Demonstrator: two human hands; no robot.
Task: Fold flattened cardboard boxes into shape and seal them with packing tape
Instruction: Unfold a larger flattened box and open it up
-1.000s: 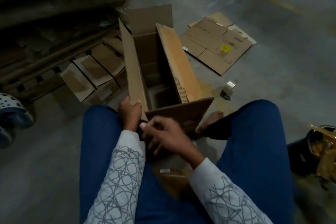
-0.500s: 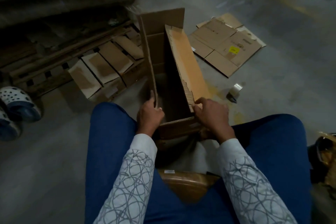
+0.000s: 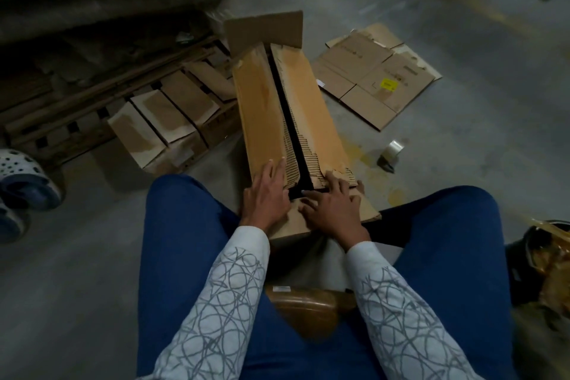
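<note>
A long brown cardboard box (image 3: 262, 114) stands on the floor between my knees. Its two long flaps are folded down with a narrow dark gap between them; the far short flap still stands up. My left hand (image 3: 267, 194) presses flat on the near end of the left flap. On the right flap's torn near end, my right hand (image 3: 331, 207) presses with fingers spread. A roll of clear packing tape (image 3: 392, 152) lies on the floor to the right of the box. Another flattened box (image 3: 374, 71) lies farther back right.
A stack of flattened cardboard (image 3: 160, 114) leans at the left, with dark bundles behind it. Spotted shoes (image 3: 21, 179) sit at the left edge. A brown tape roll (image 3: 303, 307) rests in my lap, and a dark container (image 3: 543, 259) stands at the right.
The two long flaps, upright before, have been folded down over the box opening. Both hands moved from gripping the flap edges to pressing flat on the flaps.
</note>
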